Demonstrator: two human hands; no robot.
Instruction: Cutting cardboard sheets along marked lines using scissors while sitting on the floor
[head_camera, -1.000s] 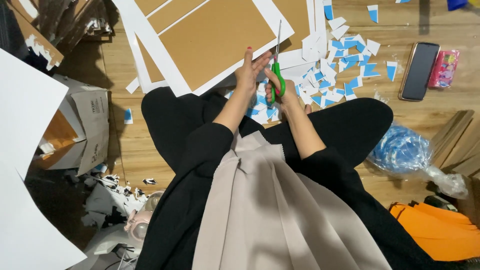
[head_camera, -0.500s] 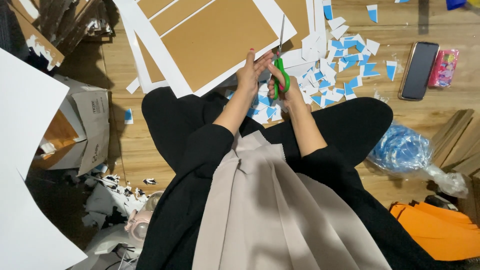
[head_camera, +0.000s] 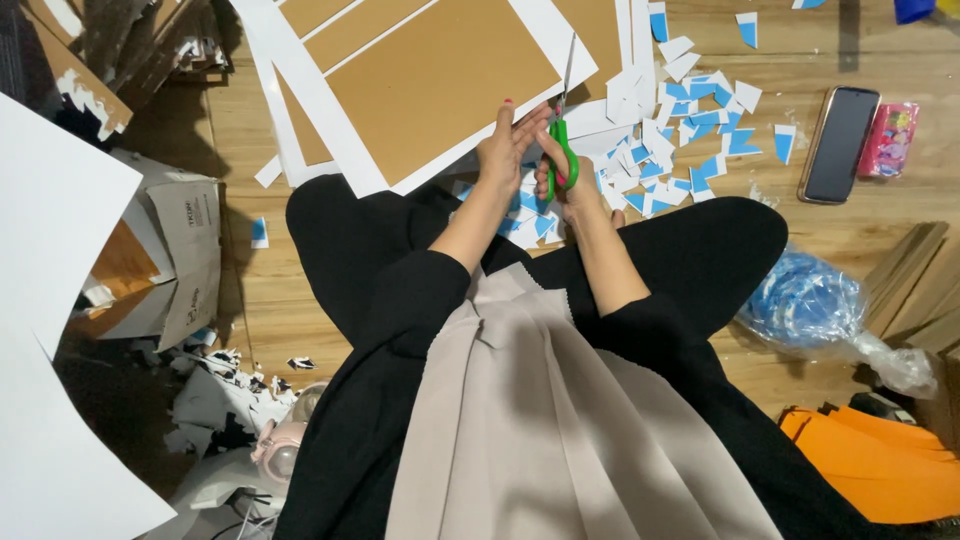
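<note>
The top edge of the view cuts off the brown-and-white board, and the tips of the scissor blades are hard to make out against its white border. Both forearms reach forward over the crossed black-clad legs. The left hand lies flat on the board's near edge, fingers together and stretched out, pressing it to the wooden floor. Just beside it, the right hand has its fingers closed through the green handles of the scissors, blades pointing away into the board's edge. Blue-and-white paper scraps lie scattered right of the hands, a dark phone beyond them
</note>
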